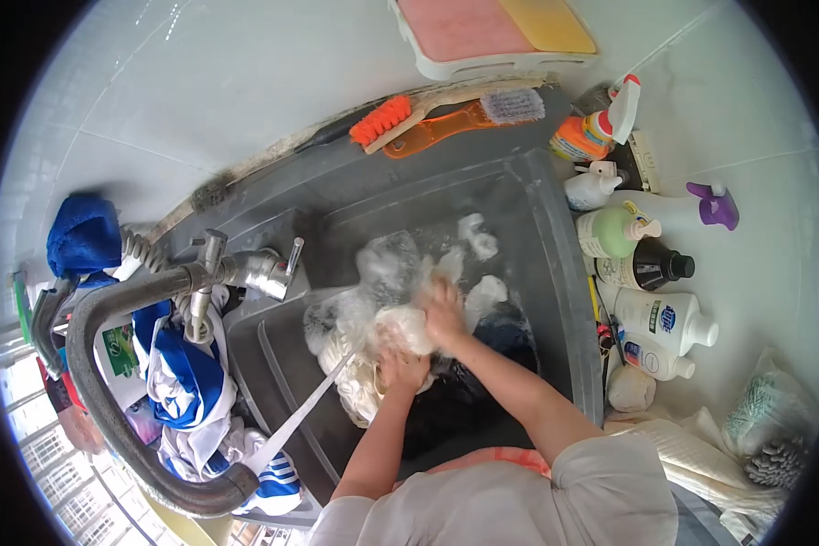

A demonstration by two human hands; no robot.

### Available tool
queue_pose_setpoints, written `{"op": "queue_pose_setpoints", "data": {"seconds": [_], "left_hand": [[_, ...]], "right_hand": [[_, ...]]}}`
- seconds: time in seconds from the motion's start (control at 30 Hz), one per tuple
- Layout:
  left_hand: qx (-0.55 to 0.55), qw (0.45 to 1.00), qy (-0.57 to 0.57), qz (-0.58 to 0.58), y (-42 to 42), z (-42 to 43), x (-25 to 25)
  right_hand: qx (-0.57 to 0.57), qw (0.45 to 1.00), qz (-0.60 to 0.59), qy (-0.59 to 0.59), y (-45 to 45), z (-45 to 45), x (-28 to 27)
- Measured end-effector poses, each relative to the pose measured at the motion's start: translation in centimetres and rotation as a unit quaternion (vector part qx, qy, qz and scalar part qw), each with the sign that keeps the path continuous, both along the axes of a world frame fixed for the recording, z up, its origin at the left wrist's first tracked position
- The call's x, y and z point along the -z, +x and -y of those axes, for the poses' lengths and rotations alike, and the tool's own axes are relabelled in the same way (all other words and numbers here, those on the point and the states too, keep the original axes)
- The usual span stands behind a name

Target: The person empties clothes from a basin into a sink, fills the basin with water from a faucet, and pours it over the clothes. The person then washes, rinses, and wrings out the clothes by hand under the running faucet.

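Observation:
My left hand [402,367] and my right hand [442,314] are close together over the grey sink [555,273], gripping a wet white cloth [404,328] covered in suds. Foam and blur hide some of my fingertips. Below and left of my left hand, a cream-coloured garment [346,378] lies bunched up. A thin stream of water [300,417] runs from the curved faucet [89,341] onto the cloth. Foam [387,264] and soapy water spread around my hands, and dark fabric [446,409] lies in the basin under my forearms.
Two scrub brushes, an orange-bristled one [380,120] and a grey-bristled one [510,106], rest on the back ledge. Several bottles, including a spray bottle [601,123] and a white bottle [664,320], line the right side. Blue and white clothes [187,382] are piled left of the basin.

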State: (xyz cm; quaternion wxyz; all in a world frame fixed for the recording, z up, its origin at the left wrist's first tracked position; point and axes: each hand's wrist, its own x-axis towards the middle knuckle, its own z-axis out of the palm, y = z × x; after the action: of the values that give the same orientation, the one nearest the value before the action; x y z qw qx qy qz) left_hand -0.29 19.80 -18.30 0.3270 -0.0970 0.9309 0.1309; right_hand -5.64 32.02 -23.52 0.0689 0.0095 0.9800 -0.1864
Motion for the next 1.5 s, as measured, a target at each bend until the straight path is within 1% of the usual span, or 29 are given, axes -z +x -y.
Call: {"op": "queue_pose_setpoints", "data": {"seconds": [0.03,0.07,0.1,0.13,0.2,0.33,0.37,0.4,0.47,0.5,0.53,0.6,0.67,0.73,0.77,0.83,0.87,0.93,0.97,1.0,1.1,1.17,1.23,1.27,1.37,1.4,1.43,1.47,1.5], "left_hand": [[0.07,0.996,-0.017,-0.052,0.3,0.4,2.2],[0.137,0.985,-0.034,-0.103,0.7,0.8,4.1],[0.192,0.981,0.026,0.013,1.0,1.7,5.8],[0.191,0.981,0.027,0.016,1.5,1.7,6.6],[0.127,0.989,0.061,0.037,2.0,1.8,7.8],[-0.011,0.99,0.123,0.072,2.2,1.5,9.3],[0.059,0.997,0.03,0.036,-0.3,-0.5,3.5],[0.058,0.997,0.027,0.034,-0.3,0.0,4.1],[0.165,0.984,-0.01,-0.062,1.2,1.0,5.5],[0.173,0.984,-0.007,0.033,-0.1,0.9,2.6],[0.175,0.984,-0.009,0.032,0.3,1.1,1.8],[0.211,0.977,-0.03,-0.01,-0.2,1.1,0.8],[0.205,0.978,-0.023,0.026,0.3,1.3,0.0],[0.177,0.977,-0.004,-0.115,1.5,1.5,0.5],[0.179,0.977,-0.003,-0.117,1.2,1.4,-0.3],[0.069,0.992,0.052,-0.088,0.5,0.8,-2.9],[0.07,0.992,0.053,-0.088,0.4,0.6,-2.1],[0.082,0.987,-0.013,-0.141,0.7,0.1,0.3],[0.098,0.99,-0.06,-0.08,0.1,-0.2,-0.1],[0.099,0.991,-0.053,-0.079,0.4,0.1,1.2],[0.271,0.957,-0.07,0.071,1.0,1.0,8.9],[0.243,0.966,-0.051,0.069,0.9,0.1,10.7],[0.189,0.979,-0.024,0.078,2.2,0.0,11.9],[0.164,0.983,-0.012,0.082,2.6,0.0,12.2],[0.088,0.993,0.021,0.072,1.6,0.0,12.9],[0.087,0.994,0.017,0.071,0.9,0.0,10.9],[0.165,0.982,-0.03,0.086,-0.8,-0.2,6.4],[0.242,0.962,-0.075,0.102,-1.9,-0.3,3.7],[0.284,0.944,-0.056,0.159,-2.1,0.3,3.8]], "right_hand": [[0.002,0.996,0.056,-0.068,0.8,0.8,-2.5],[0.006,0.999,0.025,-0.04,2.5,2.0,-1.8],[-0.001,0.987,0.046,-0.154,3.0,2.0,-6.3],[-0.028,0.99,-0.022,-0.139,4.1,2.5,-7.8],[-0.072,0.951,-0.043,-0.299,6.6,3.7,-6.6],[0.021,0.945,-0.018,-0.325,4.6,4.9,-0.7],[0.042,0.949,0.031,-0.312,3.2,4.8,1.0],[0.061,0.949,0.079,-0.299,1.3,4.7,2.4],[-0.005,0.93,0.074,-0.359,-2.0,4.0,3.9],[-0.041,0.95,0.046,-0.307,-3.0,3.5,3.6],[-0.077,0.965,0.01,-0.25,-4.5,2.4,2.8],[0.046,0.977,0.041,-0.204,-8.1,0.2,-0.1],[0.126,0.907,0.011,-0.402,-10.3,-2.4,2.9],[0.063,0.977,-0.108,-0.171,-12.0,-5.1,-0.8],[0.065,0.977,-0.109,-0.169,-11.9,-5.2,-1.8],[0.11,0.968,-0.224,-0.034,-10.1,-5.1,-2.9],[0.111,0.968,-0.224,-0.032,-8.5,-4.8,-2.0],[0.018,0.986,-0.164,0.034,-3.8,-3.9,1.5],[-0.001,0.997,-0.077,0.029,-2.1,-3.2,-0.2],[-0.019,0.999,0.01,0.026,-0.8,-2.0,-2.2],[0.035,0.99,0.08,-0.111,3.4,0.8,-3.5],[0.033,0.982,0.097,-0.157,4.9,2.2,-5.2],[-0.043,0.954,-0.092,-0.283,5.8,4.0,-6.1],[-0.04,0.953,-0.089,-0.286,5.8,4.1,-5.2],[0.052,0.924,0.119,-0.361,3.1,4.3,2.5],[0.017,0.957,0.136,-0.255,1.2,3.8,3.1],[-0.02,0.977,0.151,-0.147,-0.8,3.3,3.6],[-0.023,0.977,0.151,-0.151,-1.8,3.0,3.4],[-0.064,0.986,0.046,-0.144,-1.9,2.5,2.6]]}}
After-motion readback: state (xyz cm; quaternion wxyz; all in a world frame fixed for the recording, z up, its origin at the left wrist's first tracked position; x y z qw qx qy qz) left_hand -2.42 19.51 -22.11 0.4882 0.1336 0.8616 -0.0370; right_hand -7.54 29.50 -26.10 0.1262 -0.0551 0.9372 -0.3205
